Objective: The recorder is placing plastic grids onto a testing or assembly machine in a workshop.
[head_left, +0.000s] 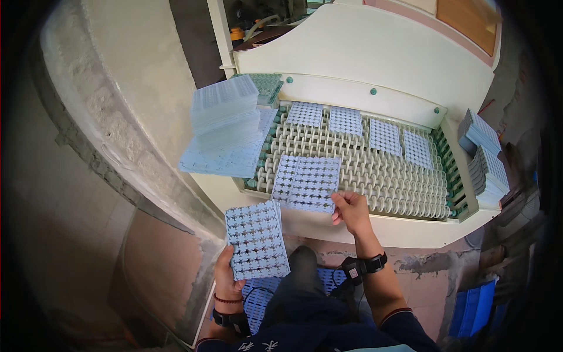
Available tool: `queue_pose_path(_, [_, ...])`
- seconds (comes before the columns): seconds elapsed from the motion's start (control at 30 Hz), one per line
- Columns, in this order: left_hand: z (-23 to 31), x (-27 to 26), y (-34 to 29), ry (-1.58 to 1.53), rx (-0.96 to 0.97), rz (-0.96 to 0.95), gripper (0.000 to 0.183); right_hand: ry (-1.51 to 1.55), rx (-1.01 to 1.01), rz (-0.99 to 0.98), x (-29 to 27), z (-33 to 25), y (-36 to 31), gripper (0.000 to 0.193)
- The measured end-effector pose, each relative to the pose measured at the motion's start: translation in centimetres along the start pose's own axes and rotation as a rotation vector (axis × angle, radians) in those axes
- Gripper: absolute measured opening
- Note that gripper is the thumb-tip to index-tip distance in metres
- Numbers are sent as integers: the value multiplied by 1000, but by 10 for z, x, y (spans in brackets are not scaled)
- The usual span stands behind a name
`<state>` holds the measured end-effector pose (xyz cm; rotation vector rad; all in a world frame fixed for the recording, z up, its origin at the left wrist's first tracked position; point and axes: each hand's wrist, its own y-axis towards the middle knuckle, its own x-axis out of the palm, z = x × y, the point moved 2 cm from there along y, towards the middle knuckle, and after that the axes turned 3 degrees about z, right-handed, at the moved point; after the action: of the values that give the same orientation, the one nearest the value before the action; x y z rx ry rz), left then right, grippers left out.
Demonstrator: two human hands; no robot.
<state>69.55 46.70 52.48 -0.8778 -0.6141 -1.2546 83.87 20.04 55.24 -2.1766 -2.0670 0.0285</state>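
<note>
The right hand (352, 210) is at the front of the machine, its fingers almost closed, with the near right corner of a pale blue perforated panel (316, 183) seemingly between thumb and forefinger; how firm this pinch is, I cannot tell. The panel lies on the front part of the roller bed (404, 190), and from these fingers it extends forward and to the left, away from the body. Its long axis, as far as I can judge through the bent view, runs from the near edge toward the far rollers. A narrower perforated strip (284, 179) shows along its left side; whether it belongs to the same panel or to another one under it is not clear. The right hand is clearly the nearer one, because it touches the corner. The left hand (225, 271) is lower and to the left, apart from the rollers, and it is closed around the lower left edge of a tilted stack of similar panels (258, 240), with the thumb at the side. The upper right corner of this stack comes near the left end of the strip. Farther back on the rollers, four more panels (345, 120) lie in a row.
</note>
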Motion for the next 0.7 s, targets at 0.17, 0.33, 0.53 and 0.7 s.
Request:
queue_pose_path(0.17, [-3, 9, 6, 46, -50, -166, 36, -24, -41, 88, -58, -8, -5, 21])
queue_pose_path(0.33, [-28, 39, 17, 140, 37, 123, 28, -406, -162, 345, -83, -14, -18, 23])
queue_pose_path(0.53, [-53, 49, 32, 217, -9, 5, 24, -82, 35, -197, -36, -1, -70, 21])
queue_pose_path(0.7, [-64, 56, 36, 187, -47, -36, 25, -60, 101, -277, -36, 15, -71, 17])
